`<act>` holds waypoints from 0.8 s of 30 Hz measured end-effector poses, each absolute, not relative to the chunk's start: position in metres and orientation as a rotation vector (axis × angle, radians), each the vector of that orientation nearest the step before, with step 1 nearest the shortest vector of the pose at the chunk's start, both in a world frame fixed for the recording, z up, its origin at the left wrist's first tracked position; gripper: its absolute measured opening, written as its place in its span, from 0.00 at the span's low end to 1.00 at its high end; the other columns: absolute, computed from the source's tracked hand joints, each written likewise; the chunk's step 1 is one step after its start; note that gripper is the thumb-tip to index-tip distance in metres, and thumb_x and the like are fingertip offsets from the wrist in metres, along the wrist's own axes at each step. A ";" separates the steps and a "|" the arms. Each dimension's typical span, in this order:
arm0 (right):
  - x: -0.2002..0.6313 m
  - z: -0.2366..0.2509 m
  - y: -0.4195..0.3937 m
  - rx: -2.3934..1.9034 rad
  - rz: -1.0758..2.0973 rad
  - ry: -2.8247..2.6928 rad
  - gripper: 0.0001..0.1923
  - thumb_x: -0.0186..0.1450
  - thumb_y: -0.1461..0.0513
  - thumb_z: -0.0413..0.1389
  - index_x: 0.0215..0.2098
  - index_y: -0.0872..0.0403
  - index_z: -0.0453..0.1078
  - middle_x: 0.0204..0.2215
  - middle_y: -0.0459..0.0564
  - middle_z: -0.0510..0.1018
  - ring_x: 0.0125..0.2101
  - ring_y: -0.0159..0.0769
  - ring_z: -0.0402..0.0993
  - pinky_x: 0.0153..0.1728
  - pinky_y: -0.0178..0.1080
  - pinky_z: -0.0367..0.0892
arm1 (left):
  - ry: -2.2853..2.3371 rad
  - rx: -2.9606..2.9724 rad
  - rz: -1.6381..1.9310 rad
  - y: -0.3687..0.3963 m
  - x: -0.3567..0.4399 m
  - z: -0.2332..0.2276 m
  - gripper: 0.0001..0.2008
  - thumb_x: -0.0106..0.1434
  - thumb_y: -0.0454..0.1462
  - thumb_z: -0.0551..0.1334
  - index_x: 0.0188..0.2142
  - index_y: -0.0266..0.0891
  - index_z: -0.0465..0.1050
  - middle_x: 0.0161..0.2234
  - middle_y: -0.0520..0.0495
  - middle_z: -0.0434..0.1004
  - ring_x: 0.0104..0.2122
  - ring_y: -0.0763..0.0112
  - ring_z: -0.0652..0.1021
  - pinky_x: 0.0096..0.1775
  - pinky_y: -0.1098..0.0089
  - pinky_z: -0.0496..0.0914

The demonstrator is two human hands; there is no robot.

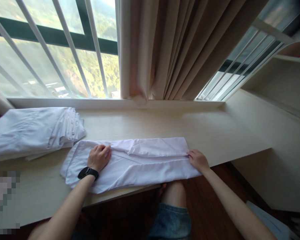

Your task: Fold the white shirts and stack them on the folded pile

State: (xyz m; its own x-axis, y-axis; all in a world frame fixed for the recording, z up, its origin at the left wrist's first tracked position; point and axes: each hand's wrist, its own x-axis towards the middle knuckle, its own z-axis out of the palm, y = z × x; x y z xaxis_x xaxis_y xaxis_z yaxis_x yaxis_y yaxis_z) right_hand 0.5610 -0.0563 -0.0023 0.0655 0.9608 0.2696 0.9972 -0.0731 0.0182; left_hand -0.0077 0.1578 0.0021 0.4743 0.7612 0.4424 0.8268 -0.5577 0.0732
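Note:
A white garment [150, 163] lies folded into a long strip across the desk, its two long sides turned in so that a seam runs along the middle. My left hand [99, 158], with a black watch on the wrist, rests on its left part, fingers curled against the fabric at the upper fold. At the right end, my right hand [197, 160] pinches the garment's edge near the middle seam, the thumb hidden. Part of the near edge of the cloth reaches over the desk's front edge. To the left lies a stack of folded white garments [37, 130].
The pale wooden desk [145, 123] runs below a barred window [65, 53] and a beige curtain [159, 50]. Shelving [277, 133] stands at the right. A pixelated patch covers the lower left corner. My knee [174, 195] is under the front edge.

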 end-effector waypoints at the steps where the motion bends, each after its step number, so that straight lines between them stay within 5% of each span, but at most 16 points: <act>1: 0.563 -0.002 -0.057 -2.174 -0.327 -1.952 0.14 0.64 0.68 0.51 0.39 0.52 0.78 0.40 0.54 0.80 0.44 0.43 0.74 0.50 0.42 0.67 | -1.389 -2.562 -0.651 0.158 -0.008 0.002 0.15 0.68 0.42 0.54 0.47 0.43 0.77 0.38 0.41 0.74 0.41 0.56 0.73 0.44 0.58 0.67; 8: 0.564 -0.023 -0.062 -2.235 -0.215 -1.799 0.12 0.62 0.66 0.50 0.37 0.51 0.75 0.39 0.53 0.79 0.42 0.43 0.74 0.48 0.43 0.69 | -1.385 -2.553 -0.704 0.156 -0.009 -0.001 0.12 0.66 0.39 0.56 0.37 0.40 0.78 0.40 0.39 0.73 0.42 0.56 0.72 0.45 0.57 0.66; 16: 0.550 -0.043 -0.066 -2.216 -0.398 -1.610 0.10 0.65 0.62 0.49 0.40 0.52 0.70 0.40 0.56 0.76 0.44 0.46 0.71 0.48 0.46 0.67 | -1.393 -2.572 -0.629 0.138 0.006 0.024 0.14 0.68 0.36 0.53 0.46 0.39 0.75 0.44 0.38 0.77 0.45 0.54 0.75 0.50 0.53 0.64; 24: 0.549 -0.047 -0.065 -2.199 -0.391 -1.550 0.08 0.66 0.61 0.49 0.42 0.53 0.67 0.39 0.56 0.75 0.43 0.46 0.71 0.45 0.45 0.68 | -1.540 -3.228 -0.429 0.056 0.081 0.047 0.18 0.62 0.40 0.62 0.52 0.42 0.74 0.43 0.43 0.82 0.41 0.59 0.80 0.42 0.65 0.70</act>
